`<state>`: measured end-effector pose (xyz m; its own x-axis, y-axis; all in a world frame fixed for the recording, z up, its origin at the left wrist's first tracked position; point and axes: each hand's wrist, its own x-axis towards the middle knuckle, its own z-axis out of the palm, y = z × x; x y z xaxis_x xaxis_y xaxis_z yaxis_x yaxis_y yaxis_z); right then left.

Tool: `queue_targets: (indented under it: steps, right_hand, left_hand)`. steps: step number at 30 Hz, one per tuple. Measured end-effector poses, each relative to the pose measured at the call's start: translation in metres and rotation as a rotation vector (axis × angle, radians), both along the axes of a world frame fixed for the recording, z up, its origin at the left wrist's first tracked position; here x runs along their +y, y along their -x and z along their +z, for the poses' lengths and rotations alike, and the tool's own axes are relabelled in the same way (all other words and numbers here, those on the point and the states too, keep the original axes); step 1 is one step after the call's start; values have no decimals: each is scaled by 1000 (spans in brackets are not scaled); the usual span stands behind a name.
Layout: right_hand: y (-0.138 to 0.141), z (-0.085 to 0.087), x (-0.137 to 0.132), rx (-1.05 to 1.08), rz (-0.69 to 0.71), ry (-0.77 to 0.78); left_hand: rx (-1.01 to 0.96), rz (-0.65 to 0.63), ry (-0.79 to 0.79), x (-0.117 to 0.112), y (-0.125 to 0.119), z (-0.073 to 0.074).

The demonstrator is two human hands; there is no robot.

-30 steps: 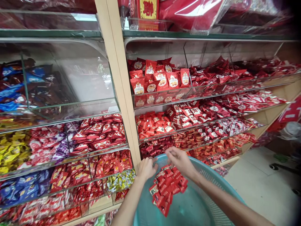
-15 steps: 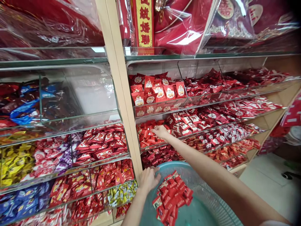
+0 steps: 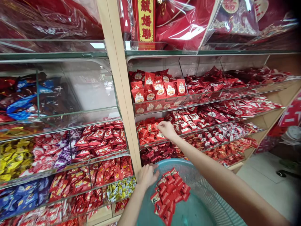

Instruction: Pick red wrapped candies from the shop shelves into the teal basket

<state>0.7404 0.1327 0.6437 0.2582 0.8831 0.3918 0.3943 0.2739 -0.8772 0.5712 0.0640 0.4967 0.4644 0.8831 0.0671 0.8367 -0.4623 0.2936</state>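
My left hand [image 3: 147, 175] grips the near rim of a teal plastic basket [image 3: 207, 201], fingers curled over the edge. A heap of small red candy packets [image 3: 170, 194] lies inside the basket. My right hand [image 3: 166, 129] reaches up into a clear shelf bin of red candy packets [image 3: 149, 131] just right of the beige upright, fingers closed on packets in the pile.
Tiered clear bins hold wrapped sweets: red and white packets [image 3: 211, 113] to the right, red ones [image 3: 101, 138], yellow ones [image 3: 11, 157] and blue ones [image 3: 18, 100] to the left. A beige wooden upright [image 3: 122, 94] divides the shelving. Red wrapped goods [image 3: 188, 22] sit on top. Floor shows at lower right.
My right hand left the basket, rose to the red-packet bin and now closes on packets there. My left hand stayed on the basket rim. The view tilted upward.
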Motion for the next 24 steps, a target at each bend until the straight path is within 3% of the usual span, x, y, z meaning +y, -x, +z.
queue_targets:
  steps: [5,8,13,16,20,24]
  right_hand:
    - [-6,7,-59,121,36,-83]
    - [-10,-4,-103,261,180,31]
    - [-25,-58,-146,344,414,428]
    - [-31,-99,-150,407,340,597]
    - [-31,-139,-148,433,211,624]
    - [-24,-159,-147,413,209,574]
  left_hand:
    - [21,-5,9,1,-1,1]
    - [33,-23,5,0,-1,2]
    - [61,-15,6,0,-1,2]
    - [29,-26,8,0,-2,2]
    - [21,-13,37,0,-3,4]
    - [14,-15,39,-1,-4,8]
